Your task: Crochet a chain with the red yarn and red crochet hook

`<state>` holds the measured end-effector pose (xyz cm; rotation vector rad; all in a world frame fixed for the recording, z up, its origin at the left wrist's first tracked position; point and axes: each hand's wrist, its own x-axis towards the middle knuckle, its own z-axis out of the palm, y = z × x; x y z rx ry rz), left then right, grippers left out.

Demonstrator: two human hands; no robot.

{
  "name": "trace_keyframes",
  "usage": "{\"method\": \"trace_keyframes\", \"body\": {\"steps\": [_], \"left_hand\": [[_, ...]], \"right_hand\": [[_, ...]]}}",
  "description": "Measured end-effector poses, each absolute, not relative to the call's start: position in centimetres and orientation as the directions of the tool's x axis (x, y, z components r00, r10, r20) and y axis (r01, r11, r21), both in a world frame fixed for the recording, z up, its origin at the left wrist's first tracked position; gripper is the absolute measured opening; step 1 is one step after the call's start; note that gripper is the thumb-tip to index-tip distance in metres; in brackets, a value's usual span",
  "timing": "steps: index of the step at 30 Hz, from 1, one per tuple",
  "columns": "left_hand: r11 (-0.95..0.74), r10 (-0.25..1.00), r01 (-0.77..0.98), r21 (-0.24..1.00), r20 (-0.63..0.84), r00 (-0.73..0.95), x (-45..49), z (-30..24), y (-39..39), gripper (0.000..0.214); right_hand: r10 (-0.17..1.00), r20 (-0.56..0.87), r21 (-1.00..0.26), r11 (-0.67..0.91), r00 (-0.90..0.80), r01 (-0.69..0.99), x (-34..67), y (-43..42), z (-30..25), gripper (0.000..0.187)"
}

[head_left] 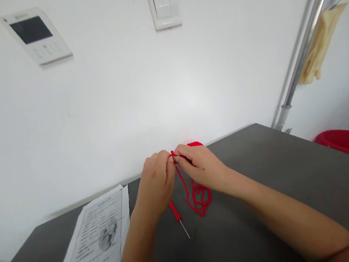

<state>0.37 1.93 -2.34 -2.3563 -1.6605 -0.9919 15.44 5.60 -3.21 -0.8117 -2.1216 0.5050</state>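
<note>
Red yarn (186, 189) runs down from between my two hands to a loose tangle on the dark table. A small loop of it stands up where the fingertips meet. My left hand (156, 179) pinches the yarn from one side, and my right hand (200, 165) pinches it from the other. Behind my right hand, part of a red yarn ball (195, 144) shows; the rest is hidden. Below my left hand lies a thin metal-tipped tool with a red handle (175, 212), partly covered by that hand; its tip is too small to make out.
Printed sheets (98, 235) lie on the table (275, 171) left of my forearm. The white wall rises directly behind the table's far edge. A metal pole (304, 50) and a red tub (346, 142) stand beyond it at right.
</note>
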Motion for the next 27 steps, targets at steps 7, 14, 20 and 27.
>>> {"method": "trace_keyframes", "body": {"steps": [7,14,20,27], "left_hand": [[-0.388,0.830,0.832,0.396,0.542,0.129,0.5,-2.2,2.0,0.022],[-0.376,0.907,0.602,0.705,0.413,0.082,0.2,-2.1,1.7,0.027],[-0.342,0.934,0.508,0.790,0.345,0.092,-0.1,-2.1,2.3,0.033],[-0.327,0.945,0.301,0.896,0.312,0.099,-0.9,-2.9,3.0,0.026]], "right_hand": [[0.710,0.527,-0.658,0.689,-0.468,0.304,15.3,5.7,-3.2,0.024],[0.712,0.516,-0.719,0.662,-0.477,0.211,15.5,5.7,-3.0,0.023],[0.699,0.495,-0.702,0.671,-0.516,0.237,15.6,5.7,-2.8,0.021],[0.709,0.467,-0.747,0.636,-0.528,0.194,15.8,5.8,-2.8,0.022]]}}
